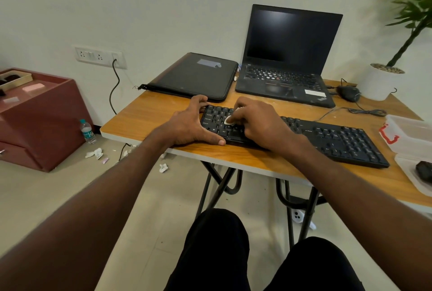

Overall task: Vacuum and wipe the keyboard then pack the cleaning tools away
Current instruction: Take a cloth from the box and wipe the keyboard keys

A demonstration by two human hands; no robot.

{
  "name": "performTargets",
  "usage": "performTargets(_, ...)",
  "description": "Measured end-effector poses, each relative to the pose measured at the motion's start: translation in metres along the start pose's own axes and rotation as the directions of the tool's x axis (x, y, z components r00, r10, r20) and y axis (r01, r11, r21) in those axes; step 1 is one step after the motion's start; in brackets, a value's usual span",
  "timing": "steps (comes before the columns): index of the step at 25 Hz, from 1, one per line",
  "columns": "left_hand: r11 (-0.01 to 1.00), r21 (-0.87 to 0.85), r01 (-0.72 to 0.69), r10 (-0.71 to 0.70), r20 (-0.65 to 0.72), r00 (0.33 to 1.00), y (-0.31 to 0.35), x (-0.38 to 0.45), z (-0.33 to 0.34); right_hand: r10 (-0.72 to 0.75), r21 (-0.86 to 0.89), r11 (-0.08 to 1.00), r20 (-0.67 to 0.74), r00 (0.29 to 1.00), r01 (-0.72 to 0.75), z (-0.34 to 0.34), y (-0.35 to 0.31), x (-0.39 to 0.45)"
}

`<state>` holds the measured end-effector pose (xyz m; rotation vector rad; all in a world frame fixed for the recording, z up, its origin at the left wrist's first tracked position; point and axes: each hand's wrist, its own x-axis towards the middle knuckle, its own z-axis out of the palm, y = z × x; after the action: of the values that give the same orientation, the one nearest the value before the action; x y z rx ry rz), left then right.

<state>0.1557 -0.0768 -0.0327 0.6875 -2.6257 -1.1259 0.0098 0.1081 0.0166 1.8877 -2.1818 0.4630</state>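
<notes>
The right hand (259, 122) pinches a small white wipe (228, 120) in curled fingertips and presses it on the keys at the left end of the keyboard (327, 138), which lies across the front of the table (149, 115). Just left of that pinch, the left hand (189, 127) spans the keyboard's end, thumb on the near edge and fingers over the far edge, bracing it. Wiping well likely means short strokes along each row, working rightward away from the brace, with light pressure so the wipe doesn't snag between keys.
</notes>
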Motion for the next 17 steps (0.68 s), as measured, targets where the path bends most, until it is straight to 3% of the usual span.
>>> performTargets(6,0.999,-0.036,-0.002,0.002,0.005,1.0,-0.002,0.004,-0.001,0.066,-0.014,0.998,0.048,0.997,-0.065,-0.018,0.037,-0.037)
performTargets(10,0.996,-0.086,-0.034,0.037,0.028,0.999,0.007,-0.006,-0.002,0.166,0.108,0.981,-0.058,0.984,-0.159,-0.009,0.03,-0.029)
performTargets(13,0.976,-0.179,-0.122,0.086,-0.199,0.976,0.033,-0.005,0.01,0.213,0.162,0.968,-0.113,0.97,-0.193,0.002,0.023,-0.009)
performTargets(15,0.992,-0.025,-0.123,0.105,-0.367,0.924,0.047,0.002,0.021,0.165,0.141,0.978,-0.081,0.983,-0.153,0.008,0.018,0.003)
performTargets(17,0.991,0.115,-0.064,0.107,-0.411,0.905,0.048,0.006,0.033,0.09,0.075,0.993,-0.049,0.995,-0.086,0.009,0.014,0.005)
